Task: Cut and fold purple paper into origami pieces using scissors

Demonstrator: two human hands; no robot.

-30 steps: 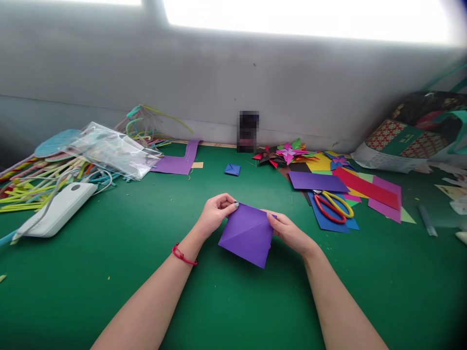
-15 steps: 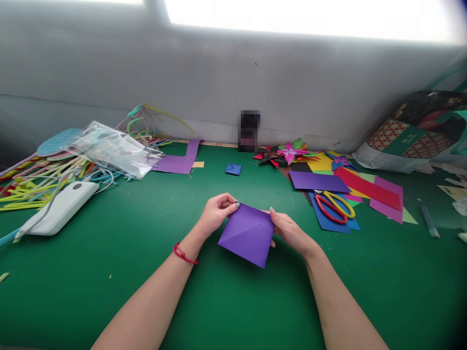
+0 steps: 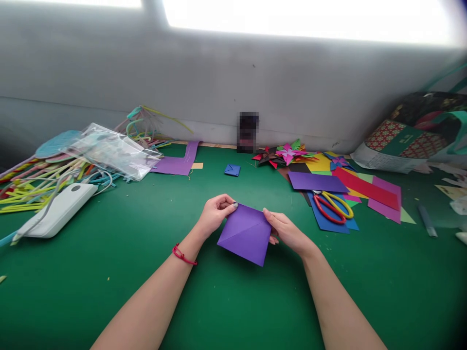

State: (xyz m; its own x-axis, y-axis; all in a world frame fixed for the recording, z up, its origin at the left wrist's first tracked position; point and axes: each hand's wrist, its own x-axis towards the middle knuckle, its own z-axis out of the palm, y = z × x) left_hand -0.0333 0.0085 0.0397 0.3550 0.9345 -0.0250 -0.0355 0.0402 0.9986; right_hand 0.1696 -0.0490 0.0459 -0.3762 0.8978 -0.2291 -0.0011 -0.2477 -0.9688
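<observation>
I have the creased purple paper square pinched between both hands just above the green tabletop, left hand closed on its upper-left corner, right hand on the right corner, crease running between them.

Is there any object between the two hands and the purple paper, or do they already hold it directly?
Nothing visible stands between them. The left hand pinches the upper left corner of the purple paper, and the right hand grips its right edge. The scissors lie apart, to the right on the green table.
</observation>
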